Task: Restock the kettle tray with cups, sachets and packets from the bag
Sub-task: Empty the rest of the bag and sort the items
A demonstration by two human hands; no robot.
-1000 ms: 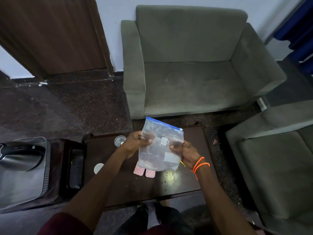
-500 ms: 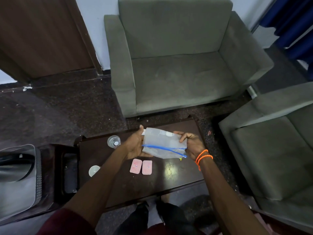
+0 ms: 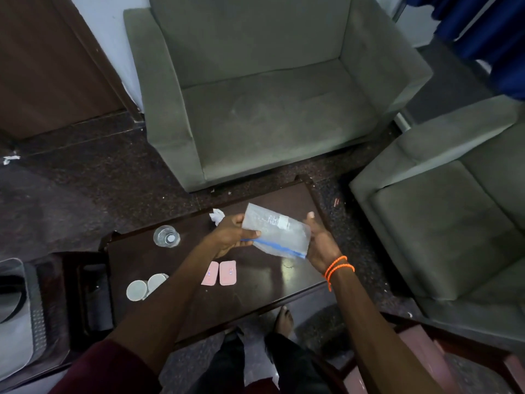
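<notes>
1. Head view: clear zip bag (image 3: 277, 233) held in the air over the dark table (image 3: 255, 297), tipped with the blue zip edge toward the wearer and the closed bottom away.
2. Left hand (image 3: 231, 236) at the bag's left side, fingers (image 3: 250, 240) curled round it, thumb pressing near the zip line.
3. Right hand (image 3: 319, 243) at the bag's right side, fingers behind the film and mostly hidden, thumb up along the edge; a light clasp, as far as can be told.
4. Whether the zip is sealed or parted: cannot tell.
5. Already down on the table: two pink sachets (image 3: 220, 273) side by side below the bag, two white cups (image 3: 145, 287) touching each other at the left, a clear glass (image 3: 166, 236) further back, a crumpled white scrap (image 3: 216, 216) behind the left hand.
6. Handling, judged: thin limp film, very light, slick, sags and folds wherever unsupported; nothing fragile seen inside, contents hard to make out.
7. Best hold, judged: pinch at the stiffer zip strip on both ends, or one hand under the bottom corner to tip things out; a grasp on the middle only crumples it.
8. Kettle tray (image 3: 93, 297) likely the dark frame at far left, well apart from the bag.
</notes>
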